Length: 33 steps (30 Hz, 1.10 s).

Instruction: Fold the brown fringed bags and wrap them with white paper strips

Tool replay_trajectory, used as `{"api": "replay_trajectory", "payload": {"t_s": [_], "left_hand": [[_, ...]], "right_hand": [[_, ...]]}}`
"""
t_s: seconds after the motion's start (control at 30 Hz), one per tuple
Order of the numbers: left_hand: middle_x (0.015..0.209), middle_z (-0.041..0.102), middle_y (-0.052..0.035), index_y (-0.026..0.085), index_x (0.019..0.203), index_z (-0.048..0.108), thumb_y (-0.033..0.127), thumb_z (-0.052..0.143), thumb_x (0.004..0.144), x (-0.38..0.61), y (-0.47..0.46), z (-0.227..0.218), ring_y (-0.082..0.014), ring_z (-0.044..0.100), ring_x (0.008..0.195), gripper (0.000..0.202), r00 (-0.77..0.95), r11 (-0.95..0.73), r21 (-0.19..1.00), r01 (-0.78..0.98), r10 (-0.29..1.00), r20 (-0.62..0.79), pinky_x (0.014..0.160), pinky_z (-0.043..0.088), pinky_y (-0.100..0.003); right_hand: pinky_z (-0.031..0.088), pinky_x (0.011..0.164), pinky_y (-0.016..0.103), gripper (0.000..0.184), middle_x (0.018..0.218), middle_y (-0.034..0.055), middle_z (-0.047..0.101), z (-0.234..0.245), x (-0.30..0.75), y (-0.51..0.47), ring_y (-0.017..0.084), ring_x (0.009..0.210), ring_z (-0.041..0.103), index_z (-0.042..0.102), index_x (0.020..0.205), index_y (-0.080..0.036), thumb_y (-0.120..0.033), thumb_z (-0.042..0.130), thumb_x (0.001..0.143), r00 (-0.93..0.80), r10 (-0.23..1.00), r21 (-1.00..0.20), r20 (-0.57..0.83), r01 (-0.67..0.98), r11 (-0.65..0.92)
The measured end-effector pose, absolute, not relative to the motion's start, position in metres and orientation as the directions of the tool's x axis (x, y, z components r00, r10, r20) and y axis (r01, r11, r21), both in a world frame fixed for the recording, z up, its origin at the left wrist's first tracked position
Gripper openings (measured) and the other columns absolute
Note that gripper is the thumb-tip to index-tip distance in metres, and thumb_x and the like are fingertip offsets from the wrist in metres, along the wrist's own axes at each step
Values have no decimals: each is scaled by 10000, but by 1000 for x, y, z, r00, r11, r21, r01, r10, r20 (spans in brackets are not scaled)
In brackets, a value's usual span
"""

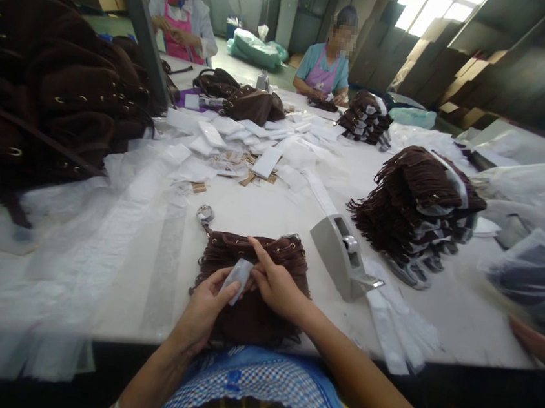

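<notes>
A dark brown fringed bag (251, 318) with metal eyelets lies flat on the table right in front of me. Over it, my left hand (207, 302) pinches a small whitish packet (238, 278) between thumb and fingers. My right hand (279, 286) is beside the packet, its index finger stretched toward the bag's upper edge and its other fingers bent near the packet. Whether those bent fingers touch the packet is hard to tell. A round silvery wrapped piece (205, 214) sticks out at the bag's upper left corner. Right of the bag stands a grey tape dispenser (340, 253).
Stacked fringed bags (420, 187) stand at the right, and a heap of brown bags (61, 84) fills the left. White packets (241, 132) and clear plastic sleeves (77, 255) cover parts of the table. Two people work across it; another person's hand (543, 343) is at far right.
</notes>
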State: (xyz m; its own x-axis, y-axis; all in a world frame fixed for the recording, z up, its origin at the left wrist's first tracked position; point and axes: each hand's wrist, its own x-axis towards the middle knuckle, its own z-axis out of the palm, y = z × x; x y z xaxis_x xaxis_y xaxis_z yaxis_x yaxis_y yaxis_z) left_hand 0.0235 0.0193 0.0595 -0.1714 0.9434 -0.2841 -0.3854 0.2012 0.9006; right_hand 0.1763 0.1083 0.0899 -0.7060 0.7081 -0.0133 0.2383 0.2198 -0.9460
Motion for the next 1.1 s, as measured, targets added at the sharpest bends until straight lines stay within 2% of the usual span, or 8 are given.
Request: {"api": "replay_trajectory", "payload": {"t_s": [0.23, 0.37, 0.47, 0.6, 0.77, 0.87, 0.97, 1.1], "left_hand": [[1146, 689, -104, 153, 1178, 636, 392, 755, 768, 25, 22, 59, -238, 632, 1022, 490, -182, 215, 905, -367, 938, -297, 886, 472, -309], [1164, 687, -103, 153, 1162, 642, 388, 790, 731, 27, 23, 58, -247, 632, 1066, 513, -190, 222, 903, -367, 933, -307, 919, 481, -316], [1132, 701, -87, 182, 1216, 606, 378, 821, 700, 31, 21, 60, -228, 664, 1011, 592, -211, 253, 880, -402, 910, -358, 882, 517, -301], [998, 727, -39, 239, 1264, 552, 349, 867, 647, 32, 20, 62, -162, 697, 809, 702, -254, 316, 847, -428, 857, -448, 747, 564, -237], [980, 729, -43, 223, 1215, 580, 311, 864, 655, 32, 22, 59, -163, 705, 834, 634, -296, 321, 855, -407, 839, -456, 741, 576, -206], [979, 730, -41, 218, 1191, 590, 304, 849, 676, 32, 21, 56, -163, 707, 852, 583, -316, 310, 872, -378, 842, -436, 754, 573, -191], [999, 727, -39, 219, 1188, 593, 314, 840, 690, 33, 21, 55, -153, 705, 845, 564, -339, 301, 885, -355, 841, -422, 754, 569, -180], [1029, 718, -31, 225, 1190, 595, 330, 833, 700, 34, 19, 55, -149, 699, 866, 555, -345, 303, 884, -355, 837, -425, 767, 563, -177]], "right_hand": [[418, 548, 200, 745, 638, -34, 582, 82, 161, 111, 109, 511, 501, 171, 1546, -272, -64, 437, 882, -626, 779, -802, -33, 482, 353], [444, 592, 218, 904, 744, -11, 645, 77, 155, 111, 133, 583, 540, 88, 1558, -263, -33, 499, 786, -623, 781, -684, -47, 590, 430], [479, 650, 235, 881, 850, 10, 696, 85, 161, 103, 154, 674, 609, 113, 1557, -268, -52, 514, 802, -633, 773, -654, -29, 597, 465], [507, 809, 259, 603, 1078, 37, 717, 111, 204, 93, 177, 913, 675, 360, 1489, -284, -174, 522, 919, -621, 771, -637, 141, 539, 551], [403, 1051, 335, 273, 1192, 78, 679, 127, 322, 117, 213, 1138, 602, 691, 1141, -214, -328, 562, 929, -129, 913, -572, 388, 743, 348], [279, 1137, 449, 280, 1314, 142, 601, 116, 383, 141, 309, 1278, 492, 759, 926, -168, -412, 657, 833, 56, 972, -649, 228, 753, 109], [328, 1103, 448, 409, 1300, 117, 624, 105, 407, 155, 297, 1238, 542, 779, 839, -192, -549, 579, 850, 22, 1000, -782, 4, 624, -10], [391, 1044, 403, 494, 1287, 109, 637, 107, 404, 153, 291, 1221, 558, 780, 792, -177, -635, 599, 795, -8, 994, -926, -108, 364, -98]]}}
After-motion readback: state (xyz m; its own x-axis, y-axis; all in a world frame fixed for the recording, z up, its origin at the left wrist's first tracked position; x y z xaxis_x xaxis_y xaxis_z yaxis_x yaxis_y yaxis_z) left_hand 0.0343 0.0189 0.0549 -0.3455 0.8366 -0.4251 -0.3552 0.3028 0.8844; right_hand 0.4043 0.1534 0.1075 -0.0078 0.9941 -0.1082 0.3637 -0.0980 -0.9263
